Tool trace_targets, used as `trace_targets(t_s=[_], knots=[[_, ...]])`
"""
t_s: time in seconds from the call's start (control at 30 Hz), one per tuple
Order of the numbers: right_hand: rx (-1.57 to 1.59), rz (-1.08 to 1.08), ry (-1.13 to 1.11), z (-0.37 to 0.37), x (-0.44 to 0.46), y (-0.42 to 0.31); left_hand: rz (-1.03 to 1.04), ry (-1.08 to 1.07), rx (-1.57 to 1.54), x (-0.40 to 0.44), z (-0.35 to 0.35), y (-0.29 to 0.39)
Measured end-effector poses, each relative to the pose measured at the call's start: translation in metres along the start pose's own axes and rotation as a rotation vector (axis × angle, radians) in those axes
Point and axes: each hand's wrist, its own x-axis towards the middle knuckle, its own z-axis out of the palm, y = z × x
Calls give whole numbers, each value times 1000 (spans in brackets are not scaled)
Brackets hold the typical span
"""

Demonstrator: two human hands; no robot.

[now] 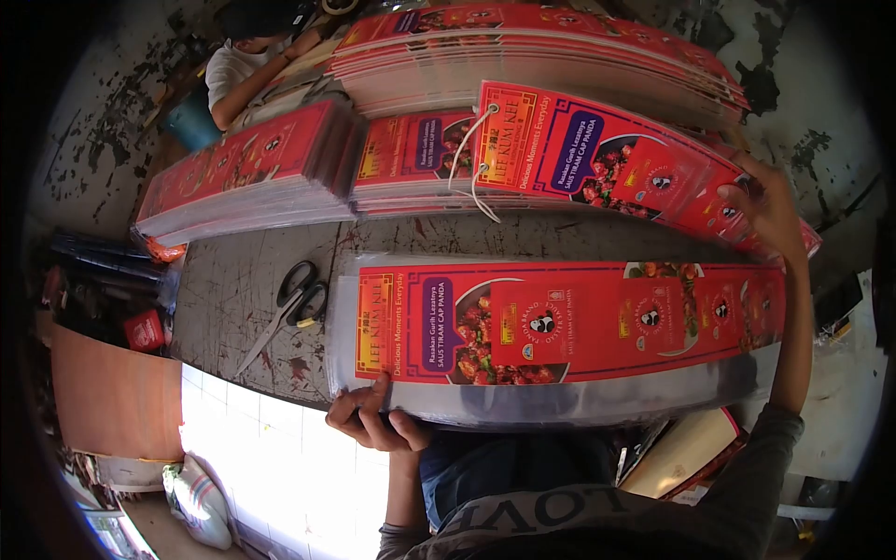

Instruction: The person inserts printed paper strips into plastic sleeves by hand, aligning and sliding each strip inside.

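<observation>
The strip is raised above the table, partly over the middle stack. The right hand grasps its right end; the left hand grips the near pile at its lower left corner. Cord passes through both holes of the strip; none is visible on the near pile, left stack or rear stack. Scissors lie beside the near pile. The raised strip obstructs the middle stack. Another person sits beyond.
</observation>
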Motion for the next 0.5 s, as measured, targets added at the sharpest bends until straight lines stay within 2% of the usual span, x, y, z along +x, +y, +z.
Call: trace_targets(t_s=[0.03, 0.1, 0.13, 0.2, 0.3, 0.4, 0.43, 0.47, 0.5], knots=[[-1, -1, 2, -2, -2, 1, -2, -3, -15, 0, 0, 0], [-144, -23, 221, -5, -5, 3, -3, -4, -29, -1, 0, -1], [-143, -25, 222, -8, -6, 4, 4, -6, -19, -1, 0, -2], [-90, 105, 333, -21, -7, 7, 12, -8, -7, 0, -1, -2], [-238, 116, 449, -49, -7, 23, -1, -21, -5, 2, -2, 1], [-146, 223, 501, -87, -8, 50, 4, -23, -15, 2, -2, 3], [-145, 13, 670, -101, -3, 93, -7, -22, -22, 2, -1, 2], [-151, 8, 674, -116, 2, 105, -19, -19, -28, 1, -1, 2], [-227, 96, 701, -130, 6, 111, -34, -32, -43, 0, -2, 0]])
